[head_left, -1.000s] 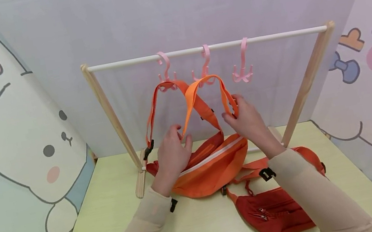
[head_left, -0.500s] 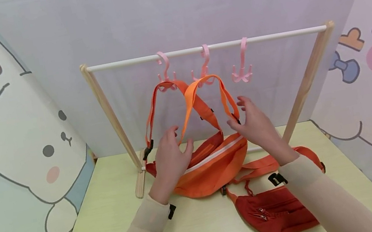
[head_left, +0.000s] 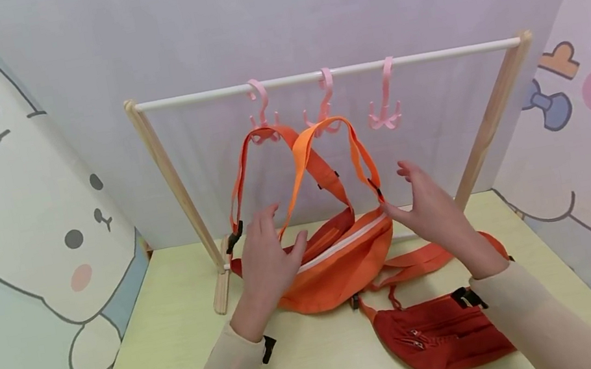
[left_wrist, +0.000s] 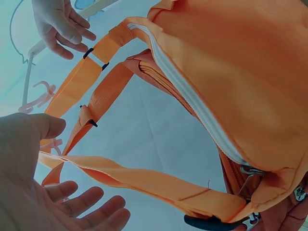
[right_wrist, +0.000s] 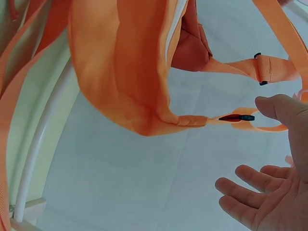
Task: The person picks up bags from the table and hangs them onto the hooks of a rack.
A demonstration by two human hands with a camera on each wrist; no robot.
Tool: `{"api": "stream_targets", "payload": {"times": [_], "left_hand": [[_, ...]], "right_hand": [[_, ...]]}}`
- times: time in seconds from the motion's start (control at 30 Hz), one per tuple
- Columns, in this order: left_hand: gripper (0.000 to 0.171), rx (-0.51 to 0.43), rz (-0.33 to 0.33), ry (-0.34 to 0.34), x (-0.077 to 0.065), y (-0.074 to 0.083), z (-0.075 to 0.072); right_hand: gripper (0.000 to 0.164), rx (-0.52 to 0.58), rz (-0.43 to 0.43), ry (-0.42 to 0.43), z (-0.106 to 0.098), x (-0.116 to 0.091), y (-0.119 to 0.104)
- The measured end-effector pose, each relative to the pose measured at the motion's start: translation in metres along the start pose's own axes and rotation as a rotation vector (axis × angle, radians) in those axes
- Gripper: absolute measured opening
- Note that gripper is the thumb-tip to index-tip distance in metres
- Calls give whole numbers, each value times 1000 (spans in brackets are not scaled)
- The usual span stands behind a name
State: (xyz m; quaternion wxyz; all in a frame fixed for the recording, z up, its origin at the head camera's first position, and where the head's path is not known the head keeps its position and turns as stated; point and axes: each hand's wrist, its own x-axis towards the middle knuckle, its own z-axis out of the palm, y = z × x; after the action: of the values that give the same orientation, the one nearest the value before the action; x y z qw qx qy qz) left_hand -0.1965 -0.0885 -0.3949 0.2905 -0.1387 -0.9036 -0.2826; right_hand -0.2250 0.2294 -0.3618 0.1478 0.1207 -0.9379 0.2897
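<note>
The orange bag (head_left: 341,275) hung by its strap (head_left: 299,152) from the middle pink hook (head_left: 328,83), near the back edge of the tabletop (head_left: 315,365) and in front of a darker bag (head_left: 333,232) on the left hook (head_left: 262,94). The left hand (head_left: 266,259) and right hand (head_left: 433,208) flanked it, both released, with fingers parted and nothing grasped. A red bag (head_left: 436,344) lay toward the tabletop's right edge, its orange belt (head_left: 424,259) spread behind it.

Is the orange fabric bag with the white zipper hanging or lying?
The bag hangs: its orange fabric strap loops over the middle pink plastic hook.
</note>
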Motion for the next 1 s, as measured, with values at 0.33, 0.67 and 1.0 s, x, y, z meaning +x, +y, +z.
{"api": "stream_targets", "payload": {"times": [0.33,0.67,1.0], "left_hand": [[68,-11,65,57,-9,3,-1],[67,9,207,121,-20,9,5],[65,19,324,112,-32,15,20]], "right_hand": [[91,-55,-35,-46,-3,-16,22],[87,-106,-19,-172,-2,-25,42],[84,-140,2,-308,3,-31,63]]}}
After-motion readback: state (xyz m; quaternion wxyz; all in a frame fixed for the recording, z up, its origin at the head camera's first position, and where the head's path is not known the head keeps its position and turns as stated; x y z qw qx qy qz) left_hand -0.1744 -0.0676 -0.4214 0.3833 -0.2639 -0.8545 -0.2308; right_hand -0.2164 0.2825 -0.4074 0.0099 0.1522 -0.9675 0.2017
